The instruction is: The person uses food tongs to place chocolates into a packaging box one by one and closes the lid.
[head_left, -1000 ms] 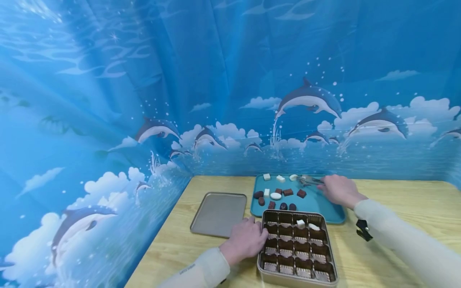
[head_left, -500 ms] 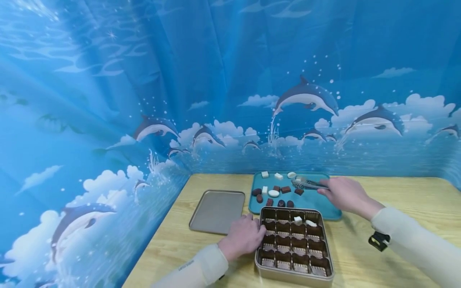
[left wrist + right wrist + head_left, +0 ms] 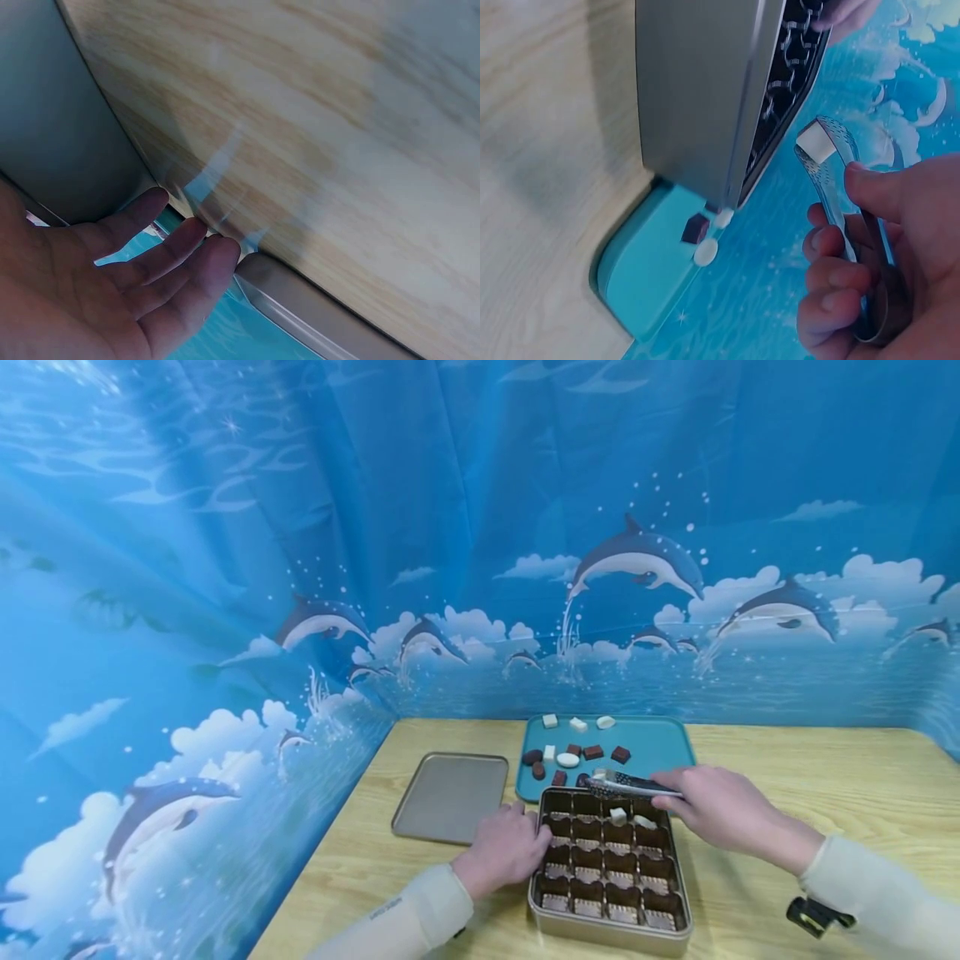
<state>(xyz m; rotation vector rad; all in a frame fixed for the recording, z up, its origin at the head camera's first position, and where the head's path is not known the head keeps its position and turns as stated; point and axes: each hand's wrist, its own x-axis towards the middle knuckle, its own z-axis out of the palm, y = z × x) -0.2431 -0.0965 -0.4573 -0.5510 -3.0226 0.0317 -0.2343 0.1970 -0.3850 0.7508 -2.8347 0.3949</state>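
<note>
My right hand (image 3: 723, 806) grips metal tongs (image 3: 637, 785), their perforated tips pinching a small white chocolate cube (image 3: 815, 142). The tongs are over the far edge of a square bronze tin (image 3: 600, 935). Inside the tin is a brown divided insert; a white cube (image 3: 618, 815) and a white oval chocolate (image 3: 644, 822) lie in its far row on the right. My left hand (image 3: 504, 846) holds the tin's left rim, fingers along the outer wall and thumb over the edge. In the left wrist view the thumb is hidden behind the wall.
Behind the tin a teal tray (image 3: 660, 739) bears several white and brown chocolates, the nearest ones partly covered by the tongs and tin. A flat bronze lid (image 3: 450, 797) lies on the wooden table at left. Blue dolphin-print curtains (image 3: 465, 568) hang close behind the table and along its left side.
My right hand has lifted the tongs with the white cube off the tray's far side and brought them nearer, to the tin's far edge. My left hand has stayed at the tin.
</note>
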